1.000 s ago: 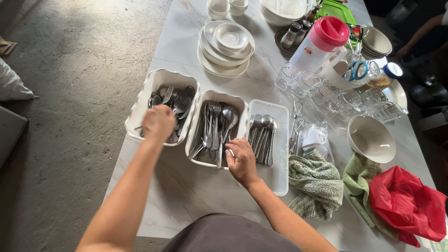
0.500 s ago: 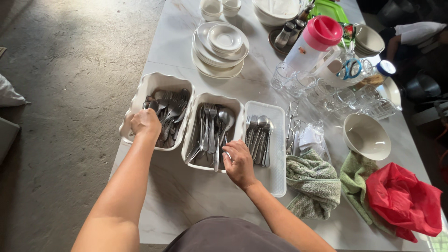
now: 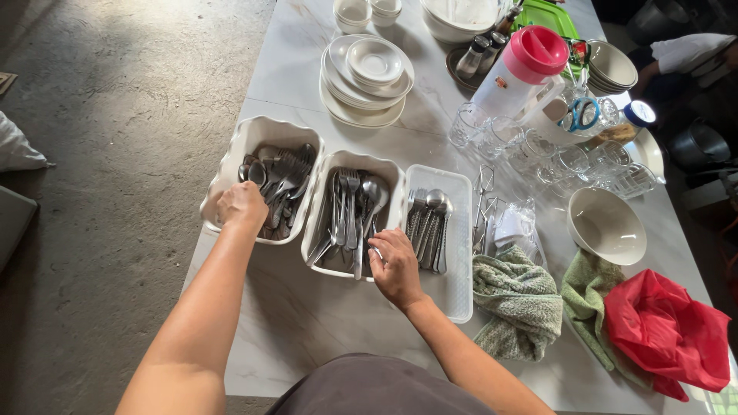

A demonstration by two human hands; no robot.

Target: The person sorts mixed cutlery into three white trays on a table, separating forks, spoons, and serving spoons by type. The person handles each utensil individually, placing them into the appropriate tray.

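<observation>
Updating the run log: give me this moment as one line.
left hand: in left cutlery dish | right hand: on cutlery at near end of middle dish | right tray: spoons, untouched

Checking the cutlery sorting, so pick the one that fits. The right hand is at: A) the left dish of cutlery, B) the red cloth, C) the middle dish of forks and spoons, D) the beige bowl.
C: the right hand rests at the near edge of the middle dish among its forks and spoons, while the left hand is at the left dish.
</observation>
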